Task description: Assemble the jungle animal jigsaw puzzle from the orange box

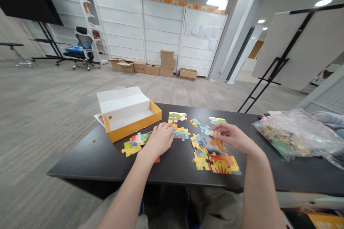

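Note:
My left hand (161, 137) lies over the puzzle pieces left of centre, fingers bent close together on a yellow-orange puzzle piece (174, 126); its fingertips are partly hidden. Beside them are joined pieces with a grey animal (181, 134) and, farther back, a green tree (177, 116). My right hand (229, 136) hovers over the right group, thumb and fingers apart, just above an orange-brown piece (219, 145). Nearer me, joined yellow and orange pieces (224, 163) lie flat. Loose blue pieces (206, 130) sit between the hands. More pieces (132, 148) lie left of my left wrist.
An open yellow box (134, 125) with a white lid stands at the table's left. A clear plastic bag (292, 136) with printed contents lies at the right. The black table (88, 161) ends close to my lap. Cardboard boxes (167, 63) stand along the far wall.

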A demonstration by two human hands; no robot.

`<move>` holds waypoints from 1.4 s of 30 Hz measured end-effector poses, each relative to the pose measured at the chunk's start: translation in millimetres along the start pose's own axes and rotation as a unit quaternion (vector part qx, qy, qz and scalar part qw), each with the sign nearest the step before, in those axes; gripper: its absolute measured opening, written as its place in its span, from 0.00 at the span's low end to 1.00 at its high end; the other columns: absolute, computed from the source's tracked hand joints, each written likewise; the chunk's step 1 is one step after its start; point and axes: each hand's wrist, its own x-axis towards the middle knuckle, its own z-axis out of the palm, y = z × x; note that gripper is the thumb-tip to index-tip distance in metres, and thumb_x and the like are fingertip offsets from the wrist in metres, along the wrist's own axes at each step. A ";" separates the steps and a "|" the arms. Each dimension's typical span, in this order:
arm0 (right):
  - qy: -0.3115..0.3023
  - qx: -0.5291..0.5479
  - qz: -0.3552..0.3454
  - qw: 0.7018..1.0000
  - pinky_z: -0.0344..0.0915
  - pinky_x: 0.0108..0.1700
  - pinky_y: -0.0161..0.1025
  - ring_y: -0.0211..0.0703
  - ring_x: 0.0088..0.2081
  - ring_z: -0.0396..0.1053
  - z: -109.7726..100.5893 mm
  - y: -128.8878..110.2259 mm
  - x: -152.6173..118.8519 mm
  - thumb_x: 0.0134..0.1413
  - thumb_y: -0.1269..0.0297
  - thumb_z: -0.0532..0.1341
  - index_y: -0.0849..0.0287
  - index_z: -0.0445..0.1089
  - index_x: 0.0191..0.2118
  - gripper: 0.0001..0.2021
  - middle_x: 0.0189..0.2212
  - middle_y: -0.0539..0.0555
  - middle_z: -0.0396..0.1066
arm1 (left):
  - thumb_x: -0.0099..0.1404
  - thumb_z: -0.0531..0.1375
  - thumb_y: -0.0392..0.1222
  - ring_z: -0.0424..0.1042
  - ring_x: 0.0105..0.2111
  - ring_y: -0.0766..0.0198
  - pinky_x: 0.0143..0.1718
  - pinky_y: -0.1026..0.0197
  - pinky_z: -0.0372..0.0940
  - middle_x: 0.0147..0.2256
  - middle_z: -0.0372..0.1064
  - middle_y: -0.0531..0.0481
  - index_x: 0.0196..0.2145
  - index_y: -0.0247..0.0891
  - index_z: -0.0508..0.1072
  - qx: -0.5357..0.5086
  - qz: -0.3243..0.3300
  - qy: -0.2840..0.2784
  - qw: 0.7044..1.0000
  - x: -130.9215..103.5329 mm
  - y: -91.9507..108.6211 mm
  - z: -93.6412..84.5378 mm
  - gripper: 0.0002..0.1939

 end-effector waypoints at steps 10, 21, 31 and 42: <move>0.019 0.140 -0.072 0.987 0.75 0.43 0.44 0.46 0.36 0.79 48.6 -16.7 35.2 0.46 0.59 0.69 0.57 0.70 0.46 0.20 0.33 0.53 0.78 | 0.65 0.61 0.39 0.77 0.35 0.65 0.36 0.62 0.72 0.45 0.77 0.47 0.52 0.39 0.71 -0.395 0.029 0.046 0.917 19.3 37.9 15.8 0.17; 0.041 0.185 -0.069 0.979 0.74 0.41 0.43 0.45 0.35 0.78 54.5 -15.4 48.5 0.44 0.55 0.72 0.58 0.70 0.42 0.21 0.33 0.54 0.79 | 0.64 0.63 0.33 0.75 0.39 0.64 0.46 0.58 0.72 0.50 0.72 0.45 0.45 0.38 0.75 -0.301 0.168 0.094 0.934 20.1 28.8 18.9 0.11; 0.146 -0.004 -0.071 0.987 0.73 0.42 0.45 0.48 0.38 0.77 50.0 -7.2 52.1 0.54 0.58 0.66 0.59 0.71 0.42 0.13 0.42 0.59 0.77 | 0.57 0.69 0.34 0.75 0.46 0.54 0.50 0.53 0.69 0.44 0.78 0.47 0.42 0.40 0.77 -0.195 0.044 0.107 0.974 57.7 -21.6 2.4 0.13; 0.126 -0.089 -0.044 0.987 0.71 0.40 0.41 0.47 0.39 0.77 49.1 2.8 41.1 0.57 0.62 0.65 0.58 0.73 0.42 0.08 0.42 0.57 0.79 | 0.60 0.67 0.39 0.74 0.50 0.52 0.55 0.52 0.66 0.48 0.78 0.48 0.47 0.41 0.78 -0.155 -0.016 0.051 0.986 59.2 -23.5 15.8 0.16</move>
